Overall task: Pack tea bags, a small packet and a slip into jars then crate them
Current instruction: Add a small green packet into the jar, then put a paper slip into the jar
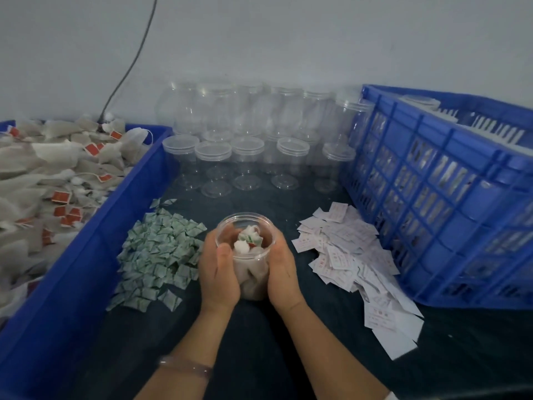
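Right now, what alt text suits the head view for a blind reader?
The left hand and right hand cup an open jar of tea bags, a packet on top. Loose packets lie left, slips right, empty jars behind, a bin and a crate at the sides.

Close head-worn view, forward and down

The dark table carries a blue bin of tea bags at left, a heap of green-white packets beside it, white slips scattered near the blue crate at right, and empty clear jars behind.
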The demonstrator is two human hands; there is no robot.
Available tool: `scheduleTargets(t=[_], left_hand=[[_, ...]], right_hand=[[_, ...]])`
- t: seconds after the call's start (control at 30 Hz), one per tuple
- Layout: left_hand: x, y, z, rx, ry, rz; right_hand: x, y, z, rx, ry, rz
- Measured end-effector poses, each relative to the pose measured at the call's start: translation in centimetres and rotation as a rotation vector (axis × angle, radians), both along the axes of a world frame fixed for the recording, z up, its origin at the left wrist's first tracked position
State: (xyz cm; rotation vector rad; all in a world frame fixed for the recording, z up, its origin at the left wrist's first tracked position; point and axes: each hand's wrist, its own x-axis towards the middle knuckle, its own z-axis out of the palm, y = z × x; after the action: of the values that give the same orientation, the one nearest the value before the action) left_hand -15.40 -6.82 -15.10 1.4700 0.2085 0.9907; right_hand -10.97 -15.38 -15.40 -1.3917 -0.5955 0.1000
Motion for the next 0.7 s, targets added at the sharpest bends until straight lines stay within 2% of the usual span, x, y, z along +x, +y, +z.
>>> scheduleTargets(t=[0.07, 0.13, 0.23, 0.3, 0.37, 0.47, 0.53, 0.67, 0.7], left_hand=[[0.2, 0.0, -0.2, -0.062, 0.03, 0.019], [0.4, 0.0, -0.4, -0.083, 0.029, 0.032], [0.4, 0.1, -0.6, -0.073, 0.016, 0.038], [0.4, 0.1, -0.8, -0.078, 0.018, 0.038], [0.4, 0.1, -0.8, -0.079, 0.024, 0.039], [0.4, 0.0, -0.8, -0.082, 0.023, 0.034], [0.3, 0.0, -0.7, -0.068, 0.019, 0.036], [0.5, 0.1, -0.6, -0.068, 0.01, 0.038], [0.5, 0.1, -0.6, -0.062, 0.005, 0.044]], right_hand=[[0.0, -0.3, 0.1, -0.005, 0.16, -0.026], [1.1, -1.4, 0.4, -0.212, -0.026, -0.197], [4.8, -3.5, 1.2, -0.842, -0.393, -0.338], [6.7, -4.7, 1.6, -1.22, -0.485, -0.344], [7.6, -5.3, 1.2, -1.391, -0.527, -0.347], [7.6, -5.9, 1.1, -1.396, -0.618, -0.4], [7.6, -5.7, 1.7, -1.291, -0.66, -0.466], [5.7, -4.4, 5.6, -0.463, -0.573, -0.533], [4.9, -3.9, 6.7, -0.342, -0.588, -0.483]])
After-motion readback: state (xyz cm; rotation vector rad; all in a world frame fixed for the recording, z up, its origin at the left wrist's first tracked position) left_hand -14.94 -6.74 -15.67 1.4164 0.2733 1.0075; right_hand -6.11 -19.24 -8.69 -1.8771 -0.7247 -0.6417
